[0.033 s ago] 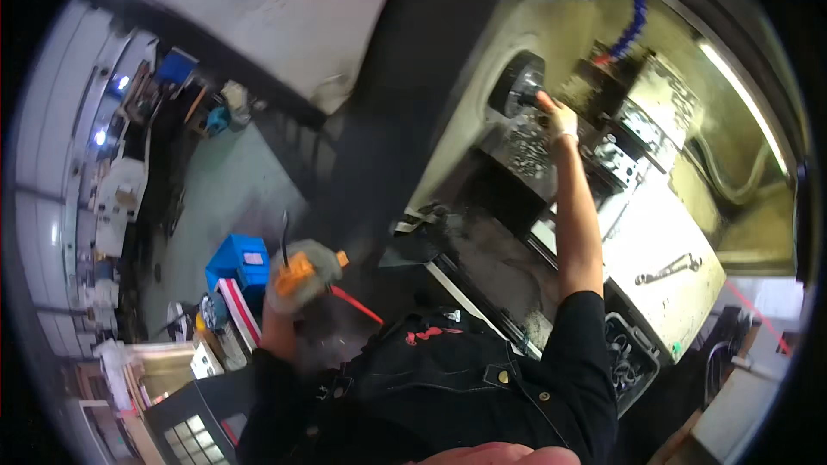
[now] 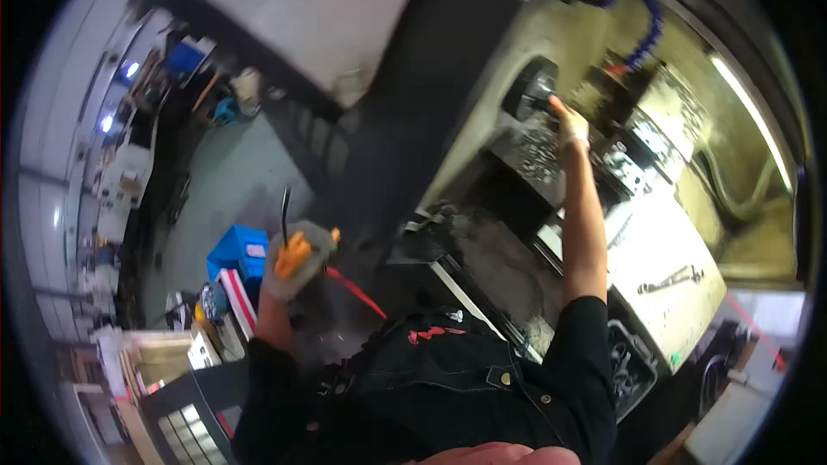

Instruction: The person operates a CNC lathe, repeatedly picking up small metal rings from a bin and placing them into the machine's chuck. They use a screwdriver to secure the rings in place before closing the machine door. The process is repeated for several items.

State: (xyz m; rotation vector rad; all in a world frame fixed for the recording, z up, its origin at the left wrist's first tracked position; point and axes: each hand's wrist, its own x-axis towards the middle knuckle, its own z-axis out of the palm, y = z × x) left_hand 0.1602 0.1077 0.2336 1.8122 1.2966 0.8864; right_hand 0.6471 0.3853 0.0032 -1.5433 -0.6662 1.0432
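**Bare forearm deep among chuck, chips and tooling**

The main hazard is at the right hand (image 2: 572, 125), whose fingertips reach the face of the lathe chuck (image 2: 530, 88). If the spindle turned, the fingers could be caught; whether it is at rest cannot be judged here. The tool block (image 2: 624, 168) sits just beside the wrist, so a careless pull back could scrape skin on its edges. Metal chips (image 2: 538, 151) lie heaped below the hand and could cut it. A burst from the air blow gun (image 2: 295, 251), were it turned this way, could fling them toward the person. Its red hose (image 2: 355, 291) runs close to the apron (image 2: 439, 349) and might snag as the body turns.

The left hand (image 2: 301, 265), in a greyish glove, is wrapped round the blow gun, outside the machine and well apart from the chuck. The right hand's fingers are bent at the chuck face, but I cannot tell whether they grip a part.

The blow gun has an orange body and a thin black nozzle (image 2: 285, 211) pointing up. The chuck, inside the enclosure at upper right, is a dark, thick disc with a brighter, metallic face.
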